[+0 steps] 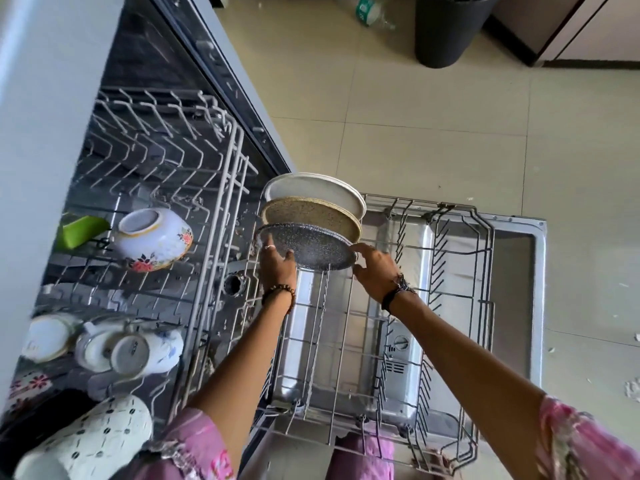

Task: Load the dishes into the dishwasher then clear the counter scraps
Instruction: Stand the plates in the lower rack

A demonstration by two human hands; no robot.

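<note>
Nearest the camera, pink patterned sleeves point(585, 441) frame both forearms, which reach forward over the lower rack point(446, 355) pulled out above the open dishwasher door point(519, 271). At the near left corner of the upper rack point(194, 188) a white dotted mug point(93, 441) lies on its side, and just beyond it several white cups point(131, 351) rest tipped over, packed against one another. The left hand point(277, 268), with a beaded bracelet at the wrist, holds the left edge of a dark speckled plate point(311, 247), its fingers point(289, 254) curled onto the plate's face. The right hand point(375, 271), a dark band on its wrist, grips the same plate at its right edge, thumb and fingers pinching the rim. This plate stands nearly upright at the far left corner of the lower rack, its lower edge down among the wires. Directly behind it stands a tan speckled plate point(311, 213), and behind that a white plate point(311, 188), the three overlapping in a row. In the middle of the upper rack an upturned white bowl with a flower pattern point(156, 237) lies tilted, with a green plastic piece point(79, 230) just to its left. The far half of the upper rack holds only bare tines. Farther off on the tiled floor point(450, 133) stands a black bin point(450, 29), with a clear plastic bottle point(370, 12) lying just beside it.
</note>
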